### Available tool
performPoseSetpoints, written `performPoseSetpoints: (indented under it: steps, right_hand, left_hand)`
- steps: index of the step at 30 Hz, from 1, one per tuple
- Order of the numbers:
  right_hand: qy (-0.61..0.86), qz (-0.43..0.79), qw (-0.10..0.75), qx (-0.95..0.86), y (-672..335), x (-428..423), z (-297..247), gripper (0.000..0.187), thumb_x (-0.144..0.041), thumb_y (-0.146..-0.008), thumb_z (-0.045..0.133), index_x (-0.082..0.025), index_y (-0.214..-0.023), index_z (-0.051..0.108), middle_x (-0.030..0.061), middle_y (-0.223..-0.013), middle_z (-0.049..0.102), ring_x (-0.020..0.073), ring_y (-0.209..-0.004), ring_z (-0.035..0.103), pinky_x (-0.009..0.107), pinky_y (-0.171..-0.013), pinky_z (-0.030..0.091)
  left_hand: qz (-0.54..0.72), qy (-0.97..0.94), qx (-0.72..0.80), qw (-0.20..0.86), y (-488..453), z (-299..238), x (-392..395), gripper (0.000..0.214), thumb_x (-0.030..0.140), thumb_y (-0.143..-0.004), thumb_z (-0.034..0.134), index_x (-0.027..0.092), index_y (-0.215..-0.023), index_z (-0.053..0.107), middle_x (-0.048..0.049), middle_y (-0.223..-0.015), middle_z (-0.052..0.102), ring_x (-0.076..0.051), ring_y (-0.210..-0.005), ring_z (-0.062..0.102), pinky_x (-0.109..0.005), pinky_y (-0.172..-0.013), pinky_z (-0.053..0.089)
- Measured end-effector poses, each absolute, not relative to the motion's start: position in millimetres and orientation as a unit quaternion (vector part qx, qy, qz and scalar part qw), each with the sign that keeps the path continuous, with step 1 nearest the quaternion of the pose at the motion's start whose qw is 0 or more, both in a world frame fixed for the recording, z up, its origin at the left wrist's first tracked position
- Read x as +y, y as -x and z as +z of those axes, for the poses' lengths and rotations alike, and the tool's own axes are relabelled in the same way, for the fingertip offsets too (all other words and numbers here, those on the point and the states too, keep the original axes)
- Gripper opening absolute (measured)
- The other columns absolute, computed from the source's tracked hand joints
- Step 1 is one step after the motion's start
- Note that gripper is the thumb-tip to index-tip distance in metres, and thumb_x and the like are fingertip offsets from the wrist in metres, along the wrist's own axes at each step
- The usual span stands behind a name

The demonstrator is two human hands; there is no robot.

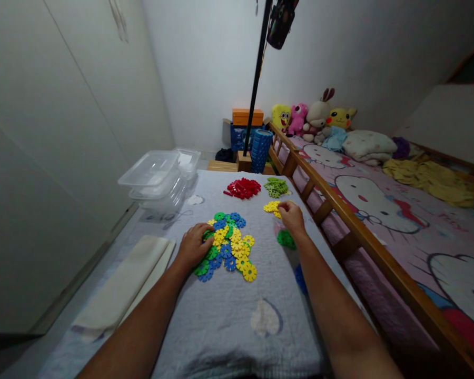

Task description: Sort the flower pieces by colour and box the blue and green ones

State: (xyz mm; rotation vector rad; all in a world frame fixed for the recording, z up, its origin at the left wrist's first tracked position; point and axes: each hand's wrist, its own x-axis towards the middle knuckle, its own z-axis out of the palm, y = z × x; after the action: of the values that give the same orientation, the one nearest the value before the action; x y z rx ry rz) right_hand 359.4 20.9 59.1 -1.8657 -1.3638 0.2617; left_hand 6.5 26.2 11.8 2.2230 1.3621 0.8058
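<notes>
A mixed pile of yellow, blue and green snowflake discs (226,250) lies spread on the cloth-covered table. My left hand (195,245) rests at the pile's left edge, its thumb and fingers apart around some green discs. Farther right, my right hand (292,216) is pinched at the edge of a small group of yellow discs (271,206), with a yellow disc at its fingertips. Just below that wrist sits a group of green discs (286,239). Some blue discs (300,279) are partly hidden by my right forearm.
Red pieces (243,188) and light green pieces (276,187) are heaped at the table's far end. Stacked clear plastic containers (154,179) stand at the left, behind a folded cream cloth (126,284). A wooden bed rail (339,226) runs along the right side.
</notes>
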Motion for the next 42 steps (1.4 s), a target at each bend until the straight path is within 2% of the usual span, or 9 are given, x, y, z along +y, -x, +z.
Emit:
performPoseSetpoints:
  steps: [3,8,13,18,24,29,32,36,42]
  right_hand:
    - [0.652,0.215,0.376,-0.623,-310,11,52,0.022,-0.025,-0.079,0.054,-0.017,-0.089,0.072,0.0044,-0.085,0.073,0.0186,-0.079,0.065,0.029,-0.077,0.05]
    - [0.621,0.218,0.325,-0.679,-251,0,40,0.024,-0.015,-0.08,0.055,-0.018,-0.098,0.072,0.0071,-0.104,0.073,0.0188,-0.092,0.063,0.03,-0.087,0.047]
    - [0.616,0.226,0.303,-0.691,-239,-8,35,0.013,-0.025,-0.079,0.064,-0.017,-0.089,0.067,0.0003,-0.08,0.064,0.0151,-0.074,0.056,0.025,-0.069,0.042]
    - [0.601,0.318,0.348,-0.645,-243,-11,28,0.03,-0.025,-0.073,0.065,-0.021,-0.103,0.062,-0.0073,-0.07,0.054,0.0119,-0.064,0.051,0.022,-0.061,0.038]
    - [0.591,0.354,0.426,-0.587,-255,-6,20,0.018,-0.034,-0.074,0.061,-0.019,-0.084,0.062,-0.0047,-0.069,0.055,0.0128,-0.065,0.052,0.023,-0.061,0.04]
    - [0.619,0.292,0.454,-0.57,-283,7,35,0.026,-0.041,-0.079,0.054,-0.018,-0.075,0.066,0.0006,-0.072,0.063,0.0168,-0.072,0.058,0.026,-0.067,0.042]
    - [0.669,0.223,0.422,-0.569,-312,24,47,0.021,-0.035,-0.077,0.054,-0.018,-0.075,0.066,0.0011,-0.071,0.064,0.0172,-0.071,0.058,0.027,-0.067,0.042]
    - [0.778,0.11,0.352,-0.508,-353,46,54,0.022,-0.023,-0.073,0.056,-0.016,-0.091,0.067,0.0032,-0.08,0.068,0.016,-0.07,0.059,0.026,-0.067,0.043]
    - [0.81,0.066,0.28,-0.512,-376,59,47,0.013,-0.01,-0.072,0.058,-0.017,-0.079,0.066,0.0045,-0.082,0.07,0.0167,-0.077,0.059,0.026,-0.071,0.04]
  left_hand:
    - [0.288,-0.798,0.488,0.207,-6,13,26,0.026,0.032,-0.083,0.055,0.024,-0.105,0.066,-0.0063,-0.119,0.067,-0.026,-0.113,0.061,-0.044,-0.103,0.045]
    - [0.297,-0.797,0.484,0.207,-7,13,25,0.025,0.031,-0.083,0.054,0.023,-0.104,0.066,-0.0065,-0.115,0.068,-0.026,-0.112,0.061,-0.043,-0.102,0.046]
    - [0.296,-0.798,0.484,0.204,-8,13,23,0.027,0.029,-0.083,0.053,0.022,-0.106,0.066,-0.0077,-0.117,0.068,-0.027,-0.113,0.061,-0.044,-0.102,0.046]
    - [0.287,-0.797,0.492,0.199,-8,14,24,0.026,0.029,-0.082,0.054,0.022,-0.104,0.066,-0.0076,-0.115,0.068,-0.027,-0.112,0.061,-0.044,-0.101,0.046]
    - [0.289,-0.798,0.489,0.2,-9,15,24,0.024,0.031,-0.084,0.053,0.024,-0.102,0.066,-0.0065,-0.115,0.068,-0.027,-0.111,0.061,-0.044,-0.101,0.046]
    - [0.293,-0.797,0.489,0.199,-9,14,24,0.024,0.031,-0.084,0.054,0.023,-0.103,0.066,-0.0066,-0.114,0.068,-0.027,-0.11,0.062,-0.044,-0.101,0.046]
    - [0.291,-0.796,0.492,0.2,-9,13,25,0.024,0.03,-0.083,0.053,0.023,-0.102,0.066,-0.0067,-0.114,0.068,-0.027,-0.111,0.061,-0.045,-0.101,0.046]
    - [0.284,-0.796,0.493,0.205,-9,13,25,0.024,0.031,-0.084,0.054,0.023,-0.103,0.066,-0.0074,-0.117,0.068,-0.027,-0.112,0.061,-0.045,-0.101,0.045]
    - [0.281,-0.795,0.497,0.206,-9,15,25,0.025,0.031,-0.083,0.053,0.022,-0.103,0.066,-0.0076,-0.117,0.068,-0.028,-0.113,0.061,-0.045,-0.101,0.046]
